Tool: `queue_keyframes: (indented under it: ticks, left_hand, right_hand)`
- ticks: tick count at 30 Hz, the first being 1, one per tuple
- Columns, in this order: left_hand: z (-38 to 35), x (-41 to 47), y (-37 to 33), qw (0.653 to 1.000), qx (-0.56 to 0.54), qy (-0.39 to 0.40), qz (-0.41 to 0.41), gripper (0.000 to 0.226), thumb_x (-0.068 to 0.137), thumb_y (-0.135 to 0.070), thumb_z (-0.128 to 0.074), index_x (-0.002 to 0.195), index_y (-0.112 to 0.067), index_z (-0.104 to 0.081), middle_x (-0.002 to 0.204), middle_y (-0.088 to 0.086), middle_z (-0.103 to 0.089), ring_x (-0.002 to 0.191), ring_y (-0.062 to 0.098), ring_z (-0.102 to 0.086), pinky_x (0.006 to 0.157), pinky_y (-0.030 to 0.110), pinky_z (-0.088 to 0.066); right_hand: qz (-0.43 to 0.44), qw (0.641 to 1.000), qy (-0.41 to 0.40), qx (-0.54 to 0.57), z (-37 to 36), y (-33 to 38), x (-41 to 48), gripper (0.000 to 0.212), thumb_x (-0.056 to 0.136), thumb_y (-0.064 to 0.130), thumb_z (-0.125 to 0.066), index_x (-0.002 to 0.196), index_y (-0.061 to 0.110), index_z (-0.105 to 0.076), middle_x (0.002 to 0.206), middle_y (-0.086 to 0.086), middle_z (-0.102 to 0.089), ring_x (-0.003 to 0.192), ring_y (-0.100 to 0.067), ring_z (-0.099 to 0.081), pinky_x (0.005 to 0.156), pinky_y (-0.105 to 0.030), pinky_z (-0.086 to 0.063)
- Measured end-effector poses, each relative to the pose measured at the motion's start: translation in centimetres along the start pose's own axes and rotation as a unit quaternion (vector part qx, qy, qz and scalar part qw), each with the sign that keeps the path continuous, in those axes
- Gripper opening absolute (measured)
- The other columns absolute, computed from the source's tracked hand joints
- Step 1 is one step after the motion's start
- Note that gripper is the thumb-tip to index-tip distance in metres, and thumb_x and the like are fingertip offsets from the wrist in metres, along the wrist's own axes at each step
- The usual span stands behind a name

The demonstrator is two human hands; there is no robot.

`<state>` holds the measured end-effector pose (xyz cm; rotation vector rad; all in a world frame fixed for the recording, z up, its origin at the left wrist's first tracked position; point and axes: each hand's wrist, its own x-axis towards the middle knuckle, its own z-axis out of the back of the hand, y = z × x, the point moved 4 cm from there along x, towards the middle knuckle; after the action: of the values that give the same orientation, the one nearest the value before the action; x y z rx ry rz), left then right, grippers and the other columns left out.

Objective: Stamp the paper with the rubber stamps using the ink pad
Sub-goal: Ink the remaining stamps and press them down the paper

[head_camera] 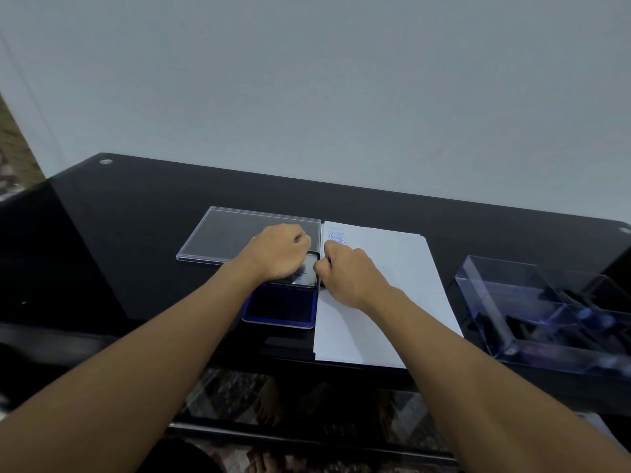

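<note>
Now | ink pad lid (307, 273) is pinched by curled left hand (276, 252), right hand (351, 271) | next: even swing is needed

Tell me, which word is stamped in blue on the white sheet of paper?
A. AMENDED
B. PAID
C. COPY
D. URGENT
A: the blue prints near the far left corner of the paper read AMENDED, repeated one under another.
</note>
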<state>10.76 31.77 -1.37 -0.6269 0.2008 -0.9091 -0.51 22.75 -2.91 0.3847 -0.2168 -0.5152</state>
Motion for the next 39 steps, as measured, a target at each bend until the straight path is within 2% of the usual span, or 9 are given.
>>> queue_keyframes:
  ticks: [3,9,15,19,25,29,32,35,39]
  left_hand:
    - [0.3,-0.5,-0.3,1.0,-0.005,-0.004,-0.004,0.03,0.095,-0.022,-0.037,0.067,-0.016,-0.046,0.071,-0.001,-0.054,0.071,0.022,-0.05,0.069,0.04,-0.042]
    - [1.2,-1.5,-0.7,1.0,-0.011,-0.016,0.0,0.03,0.095,-0.022,-0.037,0.066,-0.014,-0.042,0.069,0.002,-0.052,0.066,0.021,-0.045,0.066,0.04,-0.041]
    - [1.6,-2.7,-1.8,0.999,0.001,-0.035,-0.004,0.03,0.093,-0.024,-0.036,0.064,-0.016,-0.038,0.062,0.0,-0.049,0.062,0.023,-0.046,0.064,0.04,-0.044]
    - [2.0,-3.5,-2.3,0.999,0.002,-0.043,-0.003,0.03,0.095,-0.024,-0.035,0.068,-0.014,-0.043,0.065,0.001,-0.054,0.063,0.021,-0.051,0.064,0.038,-0.043]
    - [2.8,-4.3,-3.8,0.999,0.003,-0.05,-0.017,0.034,0.098,-0.022,-0.035,0.094,0.0,-0.06,0.094,0.011,-0.069,0.088,0.027,-0.065,0.085,0.047,-0.053]
    - [2.4,-4.4,-5.2,0.998,0.005,-0.058,-0.033,0.014,0.097,-0.022,-0.036,0.088,-0.021,-0.046,0.089,0.001,-0.051,0.082,0.018,-0.043,0.076,0.038,-0.044]
    - [1.9,-4.7,-6.2,0.998,0.003,-0.052,-0.025,0.019,0.097,-0.024,-0.036,0.088,-0.014,-0.05,0.092,0.002,-0.054,0.082,0.026,-0.051,0.075,0.037,-0.044]
    - [1.4,-4.8,-7.6,0.998,-0.021,-0.045,-0.024,0.032,0.099,-0.029,-0.037,0.113,-0.015,-0.062,0.114,-0.004,-0.062,0.101,0.029,-0.065,0.081,0.038,-0.051]
    - [0.0,-4.4,-10.5,0.997,-0.03,-0.042,-0.051,0.038,0.103,-0.03,-0.04,0.135,-0.019,-0.056,0.138,-0.003,-0.054,0.119,0.015,-0.053,0.092,0.028,-0.04]
  right_hand:
    - [-0.004,1.0,0.004,0.005,0.0,0.0,0.1,0.029,0.098,0.025,-0.041,0.071,0.02,-0.03,0.071,-0.005,-0.048,0.066,-0.024,-0.044,0.052,-0.034,-0.027]
    - [0.017,1.0,-0.004,0.0,0.0,0.4,-1.6,0.029,0.1,0.023,-0.038,0.073,0.023,-0.025,0.066,-0.005,-0.047,0.059,-0.023,-0.04,0.05,-0.034,-0.022]
    - [-0.038,0.997,0.044,0.042,1.3,0.4,-1.3,0.024,0.1,0.026,-0.038,0.079,0.017,-0.035,0.083,-0.009,-0.053,0.077,-0.029,-0.048,0.062,-0.036,-0.034]
    - [-0.056,0.993,-0.015,0.106,3.7,-0.3,-1.5,0.024,0.097,0.023,-0.042,0.075,0.014,-0.039,0.078,-0.003,-0.052,0.072,-0.02,-0.044,0.056,-0.031,-0.03]
    - [-0.092,0.972,-0.033,0.213,6.5,-2.8,-2.8,0.018,0.092,0.022,-0.048,0.077,0.013,-0.044,0.076,-0.004,-0.054,0.066,-0.018,-0.044,0.057,-0.029,-0.034]
    - [-0.101,0.97,-0.031,0.22,7.8,-4.0,-4.2,0.015,0.092,0.021,-0.049,0.081,0.012,-0.048,0.077,-0.006,-0.055,0.067,-0.018,-0.043,0.058,-0.03,-0.034]
    - [-0.101,0.971,-0.031,0.212,8.9,-4.9,-5.2,0.015,0.093,0.022,-0.05,0.083,0.011,-0.049,0.078,-0.007,-0.056,0.066,-0.018,-0.043,0.058,-0.029,-0.034]
    - [-0.104,0.974,-0.037,0.197,10.3,-6.3,-6.1,0.021,0.093,0.024,-0.05,0.088,0.005,-0.051,0.082,-0.008,-0.061,0.065,-0.017,-0.044,0.058,-0.028,-0.035]
    - [-0.098,0.979,-0.052,0.169,12.8,-8.2,-7.2,0.02,0.094,0.028,-0.049,0.096,0.011,-0.058,0.089,-0.003,-0.068,0.072,-0.015,-0.055,0.06,-0.027,-0.041]
